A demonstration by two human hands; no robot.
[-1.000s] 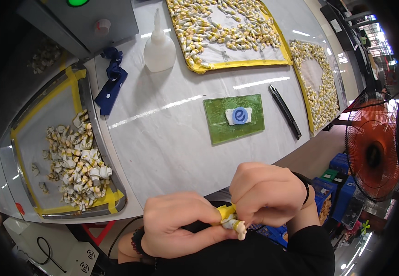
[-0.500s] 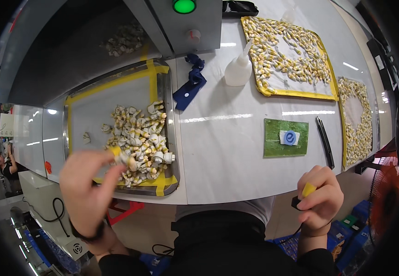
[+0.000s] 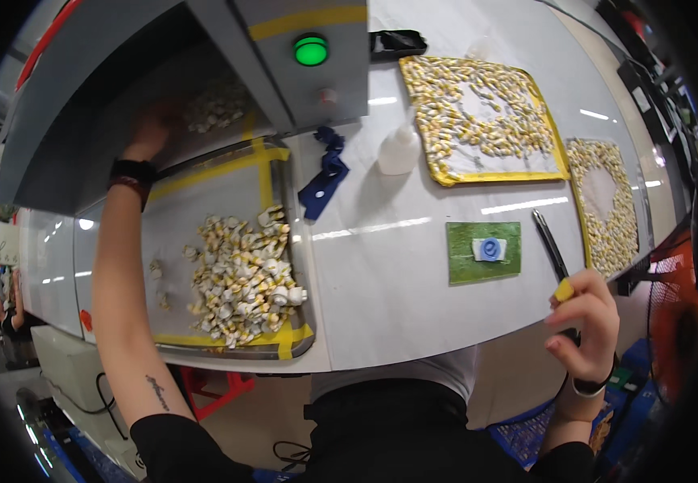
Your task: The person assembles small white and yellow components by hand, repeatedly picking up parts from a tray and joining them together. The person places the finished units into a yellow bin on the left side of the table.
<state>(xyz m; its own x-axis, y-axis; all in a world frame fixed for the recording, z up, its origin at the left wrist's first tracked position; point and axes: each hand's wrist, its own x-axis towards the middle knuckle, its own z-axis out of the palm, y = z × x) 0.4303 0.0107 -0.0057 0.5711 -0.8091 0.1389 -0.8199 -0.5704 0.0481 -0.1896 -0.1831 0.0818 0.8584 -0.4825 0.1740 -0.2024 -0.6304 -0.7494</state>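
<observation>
My left hand [image 3: 151, 135] reaches into the dark opening of a grey cabinet [image 3: 317, 105]; shadow hides its fingers. Near it, inside, lies a pile of small whitish pieces [image 3: 216, 107]. Below my left forearm's reach sits a metal tray [image 3: 310, 326] edged with yellow tape, holding a heap of small white-and-yellow pieces [image 3: 240, 278]. My right hand [image 3: 592, 326], a yellow cover on one fingertip, is at the table's front edge with fingers curled. A small black object [image 3: 572, 334] shows partly between its fingers and thumb. Just beyond is a black pen-like tool [image 3: 550, 244].
A green mat [image 3: 485, 274] bears a blue round piece on white. Behind it stands a white squeeze bottle [image 3: 399, 153], beside a crumpled dark blue cloth [image 3: 325, 181]. Two yellow-edged trays, one farther [image 3: 498, 176] and one at right [image 3: 580, 217], hold many small pieces. A green light glows on the cabinet.
My left hand has moved from the heap in the tray forward into the cabinet. My right hand has shifted slightly forward and right, its thumb and fingers farther apart.
</observation>
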